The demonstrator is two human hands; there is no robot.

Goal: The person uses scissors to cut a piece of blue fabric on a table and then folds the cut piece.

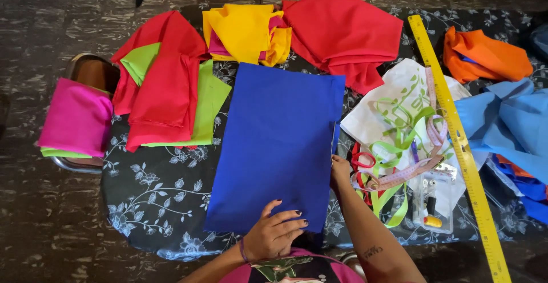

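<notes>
A large royal-blue cloth (279, 140) lies flat in the middle of a table covered with a black floral cloth (154, 186). My left hand (277, 231) rests palm down on the blue cloth's near edge, fingers spread. My right hand (339, 172) touches the cloth's right edge about halfway up, fingers pinched at the hem. Whether the right hand grips the edge or only presses it is hard to tell.
Red and lime fabric (168, 83) lies left, yellow (245, 32) and red (342, 32) pieces at the back. A pink cloth (77, 117) sits on a chair at left. To the right lie a yellow ruler (456, 140), tape measures and scissors (399, 157), and orange (485, 55) and light blue fabric (508, 123).
</notes>
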